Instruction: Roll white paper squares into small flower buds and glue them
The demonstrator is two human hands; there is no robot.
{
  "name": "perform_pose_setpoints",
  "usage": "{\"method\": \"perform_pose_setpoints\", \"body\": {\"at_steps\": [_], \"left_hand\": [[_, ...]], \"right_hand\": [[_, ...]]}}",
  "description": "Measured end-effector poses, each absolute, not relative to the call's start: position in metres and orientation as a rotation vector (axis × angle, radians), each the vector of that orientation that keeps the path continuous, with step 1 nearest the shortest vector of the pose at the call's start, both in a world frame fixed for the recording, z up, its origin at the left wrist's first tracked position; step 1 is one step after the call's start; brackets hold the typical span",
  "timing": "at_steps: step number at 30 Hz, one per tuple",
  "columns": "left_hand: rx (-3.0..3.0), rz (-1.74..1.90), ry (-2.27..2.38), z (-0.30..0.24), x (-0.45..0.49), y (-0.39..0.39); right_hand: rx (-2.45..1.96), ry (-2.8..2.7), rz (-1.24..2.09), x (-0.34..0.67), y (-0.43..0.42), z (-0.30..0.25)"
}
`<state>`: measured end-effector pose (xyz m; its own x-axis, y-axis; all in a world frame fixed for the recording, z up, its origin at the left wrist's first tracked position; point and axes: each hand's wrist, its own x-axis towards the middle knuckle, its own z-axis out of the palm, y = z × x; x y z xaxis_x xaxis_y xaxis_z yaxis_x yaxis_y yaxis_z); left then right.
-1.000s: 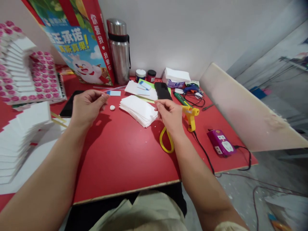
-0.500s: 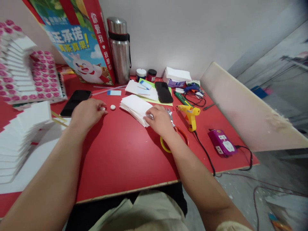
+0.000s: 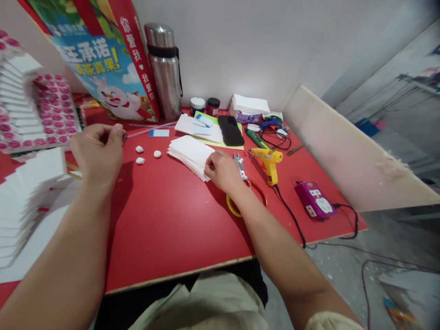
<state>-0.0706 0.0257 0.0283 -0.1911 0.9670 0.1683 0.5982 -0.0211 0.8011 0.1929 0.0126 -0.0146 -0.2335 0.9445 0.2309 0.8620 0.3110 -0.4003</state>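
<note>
My left hand (image 3: 98,153) is raised over the left of the red table (image 3: 172,229), thumb and fingers pinched. What the pinch holds, if anything, I cannot make out. Three small white lumps (image 3: 140,161) lie on the table to its right. My right hand (image 3: 225,170) rests at the right end of a stack of white paper pieces (image 3: 190,153). Its fingers are curled together, and their contents are hidden. Scissors (image 3: 240,167) with yellow and orange handles lie beside and partly under my right wrist.
A yellow glue gun (image 3: 270,162) and a purple power socket (image 3: 316,200) stand right, with cords. At the back are a steel flask (image 3: 165,78), two jars (image 3: 197,105), and a dark phone (image 3: 231,130). Fanned white pieces (image 3: 30,197) and a printed bag (image 3: 103,59) are left.
My left hand has moved left and up, and two more white lumps now show on the table. The black phone by it is now hidden. My right hand has curled its fingers more.
</note>
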Motion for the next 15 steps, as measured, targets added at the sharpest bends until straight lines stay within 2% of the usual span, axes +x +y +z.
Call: {"method": "perform_pose_setpoints", "body": {"at_steps": [3, 7, 8, 11, 15], "left_hand": [[1.551, 1.229, 1.814, 0.025, -0.066, 0.028], [1.425, 1.574, 1.725, 0.010, -0.054, 0.027], [1.425, 1.519, 1.631, 0.006, -0.048, 0.025], [1.394, 1.329, 1.451, -0.007, -0.030, 0.019], [1.349, 1.363, 1.260, -0.013, -0.020, 0.017]], "right_hand": [[-1.595, -2.067, 0.278, 0.196, 0.014, -0.015], [-1.492, -1.837, 0.433, 0.203, 0.016, -0.011], [-1.457, -1.752, 0.511, 0.206, 0.016, -0.009], [-1.316, -1.428, 0.888, 0.213, 0.017, 0.000], [-1.072, -1.104, 1.460, 0.220, 0.013, 0.015]]}}
